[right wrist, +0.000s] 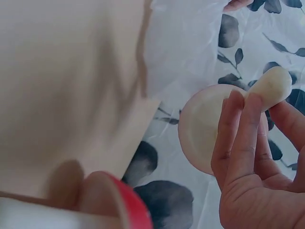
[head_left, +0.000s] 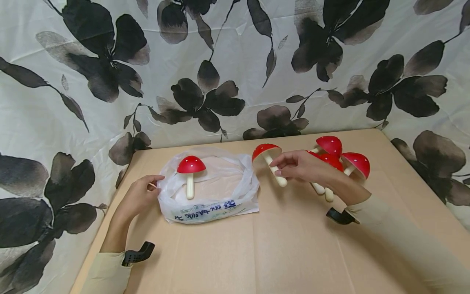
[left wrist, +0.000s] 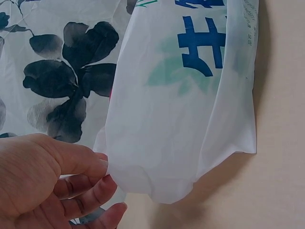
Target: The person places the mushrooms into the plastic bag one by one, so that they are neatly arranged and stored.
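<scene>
My right hand (head_left: pixel 301 166) grips the pale stem of a toy mushroom (head_left: pixel 267 151), its red cap tilted up and to the left beside the bag's right side. In the right wrist view the cap's cream underside (right wrist: pixel 200 129) shows past the fingers. With thumb and fingers, my left hand (head_left: pixel 141 194) pinches the left rim of a white plastic bag (head_left: pixel 220 210) that stands with its mouth spread. A second red-capped mushroom (head_left: pixel 191 165) lies within the bag's opening. Seen from the left wrist, the bag wall (left wrist: pixel 162 119) carries blue lettering.
Several more red-capped mushrooms (head_left: pixel 356 163) lie grouped on the table (head_left: pixel 293 253) at the right, partly behind my right forearm. A white cloth with dark flowers (head_left: pixel 227 49) hangs behind the table and along its sides.
</scene>
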Available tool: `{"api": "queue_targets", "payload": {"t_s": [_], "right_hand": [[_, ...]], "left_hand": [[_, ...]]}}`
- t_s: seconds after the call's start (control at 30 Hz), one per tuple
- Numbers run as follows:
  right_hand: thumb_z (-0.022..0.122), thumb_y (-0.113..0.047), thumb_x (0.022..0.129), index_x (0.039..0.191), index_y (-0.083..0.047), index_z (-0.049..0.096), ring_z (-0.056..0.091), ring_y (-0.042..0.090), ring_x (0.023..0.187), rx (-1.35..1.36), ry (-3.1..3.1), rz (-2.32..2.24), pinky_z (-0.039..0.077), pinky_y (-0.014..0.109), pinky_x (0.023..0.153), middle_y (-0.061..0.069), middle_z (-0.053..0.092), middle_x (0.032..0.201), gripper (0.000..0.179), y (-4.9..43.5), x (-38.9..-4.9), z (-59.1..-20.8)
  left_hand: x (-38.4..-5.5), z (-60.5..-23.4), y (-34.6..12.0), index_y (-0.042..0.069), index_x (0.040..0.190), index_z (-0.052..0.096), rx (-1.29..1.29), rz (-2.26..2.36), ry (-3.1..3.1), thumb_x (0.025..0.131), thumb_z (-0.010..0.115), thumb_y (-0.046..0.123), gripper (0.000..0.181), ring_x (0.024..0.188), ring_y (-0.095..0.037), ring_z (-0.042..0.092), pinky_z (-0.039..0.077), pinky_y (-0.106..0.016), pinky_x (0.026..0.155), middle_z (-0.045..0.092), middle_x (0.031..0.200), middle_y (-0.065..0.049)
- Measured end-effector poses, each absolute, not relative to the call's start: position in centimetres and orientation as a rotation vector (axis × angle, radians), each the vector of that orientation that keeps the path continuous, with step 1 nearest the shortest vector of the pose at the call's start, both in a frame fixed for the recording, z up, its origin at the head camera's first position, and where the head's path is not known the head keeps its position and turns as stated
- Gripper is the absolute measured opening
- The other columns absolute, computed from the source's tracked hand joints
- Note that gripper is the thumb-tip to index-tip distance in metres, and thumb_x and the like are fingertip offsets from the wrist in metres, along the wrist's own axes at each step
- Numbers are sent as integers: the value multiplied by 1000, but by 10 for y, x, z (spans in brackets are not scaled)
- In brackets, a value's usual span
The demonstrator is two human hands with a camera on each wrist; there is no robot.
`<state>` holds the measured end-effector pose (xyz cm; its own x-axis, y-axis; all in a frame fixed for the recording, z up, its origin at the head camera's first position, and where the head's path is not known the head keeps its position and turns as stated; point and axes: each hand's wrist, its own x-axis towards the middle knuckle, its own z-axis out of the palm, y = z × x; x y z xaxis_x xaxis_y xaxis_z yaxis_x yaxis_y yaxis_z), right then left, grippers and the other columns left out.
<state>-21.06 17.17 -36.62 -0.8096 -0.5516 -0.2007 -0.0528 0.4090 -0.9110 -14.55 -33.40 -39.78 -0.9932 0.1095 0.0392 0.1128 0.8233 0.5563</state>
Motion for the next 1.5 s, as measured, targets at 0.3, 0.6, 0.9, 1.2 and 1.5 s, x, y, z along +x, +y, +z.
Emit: {"api": "queue_targets", "payload": {"t_s": [0.3,0.6,0.9,1.2,1.5], "right_hand": [[73,-15,92,127,-9,66,67,29,104,-577,2131,-1405,59,37,86,11,67,121,36,144,-216,-349],[73,-14,92,129,-6,65,64,29,108,-666,2109,-1370,58,36,88,12,65,124,38,121,-223,-337],[73,-19,92,129,-15,66,59,27,115,-743,2134,-1211,56,36,90,6,63,126,38,100,-236,-329],[70,-14,93,127,-14,68,62,28,109,-749,2092,-1191,58,36,89,8,64,121,34,72,-250,-335],[69,-11,93,127,-12,67,64,26,104,-755,2048,-1217,58,35,88,11,65,118,34,57,-258,-341]], "left_hand": [[-145,-399,-335,-8,129,62,-184,-921,-2982,90,61,-4,39,92,-31,63,49,-22,72,64,109,-23],[-144,-398,-335,-8,130,62,-171,-914,-2998,91,61,-3,39,93,-31,63,49,-23,73,64,109,-22],[-144,-397,-334,-8,129,62,-177,-920,-2994,91,61,-4,39,92,-30,62,49,-23,72,64,108,-22],[-146,-397,-334,-7,130,62,-181,-903,-2997,91,61,-4,39,92,-30,62,49,-23,72,64,109,-22],[-145,-397,-335,-8,130,61,-176,-919,-3001,91,61,-4,39,92,-31,62,50,-22,71,64,110,-23]]}}
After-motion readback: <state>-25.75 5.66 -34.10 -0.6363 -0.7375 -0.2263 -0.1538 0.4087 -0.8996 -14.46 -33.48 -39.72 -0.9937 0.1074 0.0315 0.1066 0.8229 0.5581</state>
